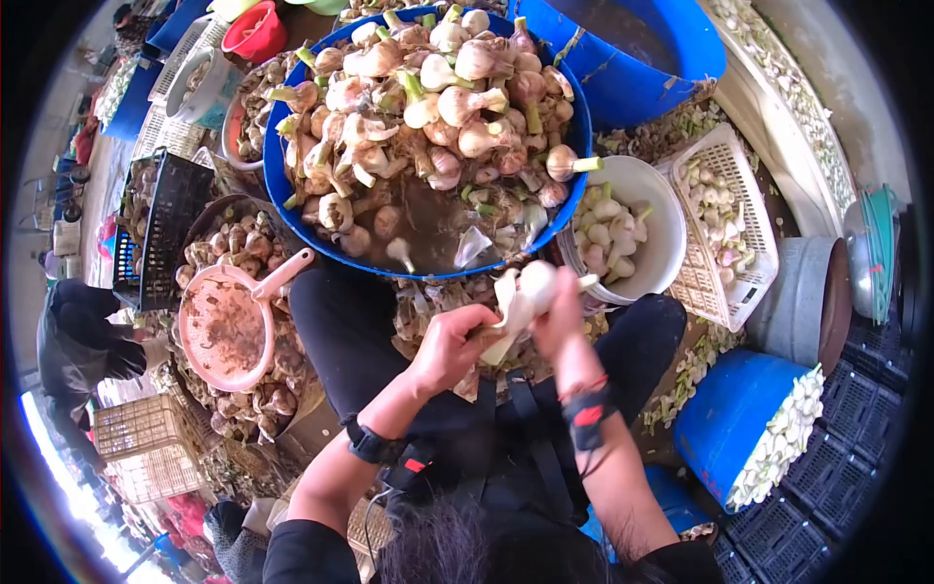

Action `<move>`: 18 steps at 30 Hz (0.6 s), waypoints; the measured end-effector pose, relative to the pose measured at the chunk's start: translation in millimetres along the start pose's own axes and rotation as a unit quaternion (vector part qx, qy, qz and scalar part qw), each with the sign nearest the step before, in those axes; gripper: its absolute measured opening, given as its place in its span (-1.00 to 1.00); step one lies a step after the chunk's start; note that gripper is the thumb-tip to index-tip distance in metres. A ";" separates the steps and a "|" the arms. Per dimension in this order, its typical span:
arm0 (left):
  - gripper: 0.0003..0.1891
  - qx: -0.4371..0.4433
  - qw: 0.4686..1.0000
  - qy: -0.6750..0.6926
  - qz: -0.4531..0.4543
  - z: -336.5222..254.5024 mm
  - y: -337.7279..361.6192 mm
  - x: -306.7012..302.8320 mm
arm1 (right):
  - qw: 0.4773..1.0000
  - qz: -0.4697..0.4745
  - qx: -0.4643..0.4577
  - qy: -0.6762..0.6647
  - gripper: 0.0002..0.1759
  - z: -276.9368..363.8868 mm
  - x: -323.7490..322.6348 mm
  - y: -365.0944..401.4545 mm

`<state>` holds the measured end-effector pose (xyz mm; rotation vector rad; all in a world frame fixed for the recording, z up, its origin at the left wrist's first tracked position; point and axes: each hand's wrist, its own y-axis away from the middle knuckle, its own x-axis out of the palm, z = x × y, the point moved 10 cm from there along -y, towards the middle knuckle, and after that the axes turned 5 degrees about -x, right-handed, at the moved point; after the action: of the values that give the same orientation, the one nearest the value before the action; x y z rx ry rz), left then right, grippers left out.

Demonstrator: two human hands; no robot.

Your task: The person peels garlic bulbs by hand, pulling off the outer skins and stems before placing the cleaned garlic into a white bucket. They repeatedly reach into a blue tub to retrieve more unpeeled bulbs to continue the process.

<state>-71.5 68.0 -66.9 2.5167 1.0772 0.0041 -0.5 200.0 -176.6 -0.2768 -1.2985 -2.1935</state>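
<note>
A white garlic bulb (536,283) is between my two hands, its short stem pointing right. My left hand (451,348) is closed, pinching pale strips of garlic skin (508,310) that hang off the bulb. Slightly blurred, my right hand (559,319) is closed on the bulb's right side, and its fingertips are partly hidden. Just beyond the hands stands a big blue tub (275,200), heaped with unpeeled garlic bulbs (443,107) above murky water. To the right of it, a white bucket (665,234) contains peeled bulbs with stems.
A pink strainer (230,326) rests on garlic at left, near a black crate (161,229). At right are a cream basket (754,282) of garlic and a tipped blue barrel (715,419). Another person (83,341) is bent over at far left. Peelings litter the floor.
</note>
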 end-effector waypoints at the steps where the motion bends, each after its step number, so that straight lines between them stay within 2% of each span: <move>1: -0.83 0.018 0.998 -0.054 0.033 -1.9 2.6 1.9 | 0.992 0.016 0.037 -0.123 -0.39 8.3 -18.0 -21.0; 2: -0.82 0.037 0.991 -0.108 0.064 -3.0 5.4 1.5 | 0.969 0.021 -0.007 -0.244 -0.25 30.2 -35.6 -41.5; 3: -0.80 0.055 0.976 -0.189 0.092 13.0 1.3 1.3 | 0.976 0.087 -0.078 -0.182 -0.10 63.5 -35.0 -40.3; 4: -0.78 0.097 0.951 -0.286 0.072 12.7 -4.8 -9.0 | 0.957 0.058 0.025 -0.283 0.01 68.6 -32.1 -29.4; 5: -0.77 0.126 0.921 -0.368 0.000 6.4 -16.8 -26.5 | 0.970 0.000 0.000 -0.245 0.04 78.1 -31.5 -17.6; 6: -0.74 0.071 0.913 -0.397 -0.062 15.5 -36.9 -50.5 | 0.976 -0.061 -0.026 -0.205 0.08 80.1 -35.3 -7.8; 7: -0.66 -0.018 0.901 -0.412 -0.134 32.0 -55.4 -77.5 | 0.984 -0.030 -0.019 -0.174 0.07 70.9 -34.5 -10.0; 8: -0.58 -0.099 0.856 -0.487 -0.144 50.7 -72.7 -94.1 | 0.990 0.004 -0.013 -0.142 0.07 58.6 -33.3 -15.6; 9: -0.47 -0.190 0.817 -0.531 -0.119 81.8 -90.4 -109.5 | 0.992 0.018 0.004 -0.125 0.02 43.8 -25.7 -17.9; 10: -0.51 -0.246 0.790 -0.558 -0.063 125.0 -106.2 -120.0 | 0.993 0.025 0.018 -0.110 -0.18 31.5 -13.5 -13.6; 12: -0.64 -0.310 0.782 -0.540 0.034 169.9 -128.1 -124.7 | 0.996 0.058 0.032 -0.059 -0.45 14.3 9.1 -5.6; 13: -0.64 -0.306 0.782 -0.542 0.033 155.4 -129.0 -122.9 | 0.997 0.067 0.029 -0.015 -0.56 9.2 17.7 -3.5; 14: -0.69 -0.276 0.841 -0.466 0.018 138.2 -129.7 -113.7 | 0.997 0.074 0.025 0.028 -0.66 5.0 23.9 -0.4; 15: -0.72 -0.244 0.891 -0.384 0.004 120.9 -128.1 -103.4 | 0.990 0.123 -0.001 0.069 -0.64 6.8 39.0 8.3; 16: -0.66 -0.086 0.936 -0.337 -0.048 87.4 -125.4 -92.6 | 0.982 0.139 -0.006 0.130 -0.52 3.4 47.9 9.3; 17: -0.63 0.049 0.944 -0.304 -0.117 44.5 -110.2 -82.5 | 0.977 0.158 -0.025 0.141 -0.47 2.5 59.7 11.2; 18: -0.64 0.085 0.960 -0.238 -0.118 14.0 -90.5 -68.3 | 0.971 0.175 -0.040 0.156 -0.42 1.3 69.8 14.0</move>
<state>-180.0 71.8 -102.2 2.3290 1.1934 -0.7503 -49.7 170.3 -134.5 -0.1669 -0.9127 -1.8984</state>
